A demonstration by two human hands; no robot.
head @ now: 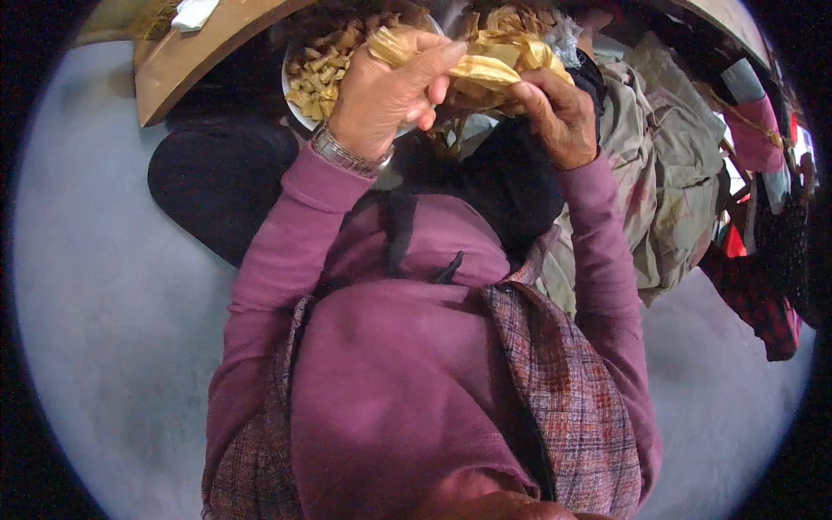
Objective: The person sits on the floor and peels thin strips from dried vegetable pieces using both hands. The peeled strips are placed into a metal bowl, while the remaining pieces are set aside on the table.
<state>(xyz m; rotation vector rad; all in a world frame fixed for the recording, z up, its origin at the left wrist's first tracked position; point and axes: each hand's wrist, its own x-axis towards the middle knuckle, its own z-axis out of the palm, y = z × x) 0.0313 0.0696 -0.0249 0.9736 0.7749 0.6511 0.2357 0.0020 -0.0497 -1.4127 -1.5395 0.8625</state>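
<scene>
Between my hands stretches a strip of dry yellow leaf, folded and pleated, which looks like husk. My left hand, with a metal-band watch at its wrist, pinches one end between thumb and fingers. The other end is gripped by my right hand. Behind my left hand, partly hidden by it, a white bowl holds many short, pale folded pieces. Beyond my right hand lies a heap of loose dry brown leaves, beside crumpled clear plastic.
A curved wooden edge runs across the upper left, with a white paper on it. Grey-green cloth is bunched at my right. Pink and pale-blue fabric hangs at the far right. My dark-clothed knee sticks out at left.
</scene>
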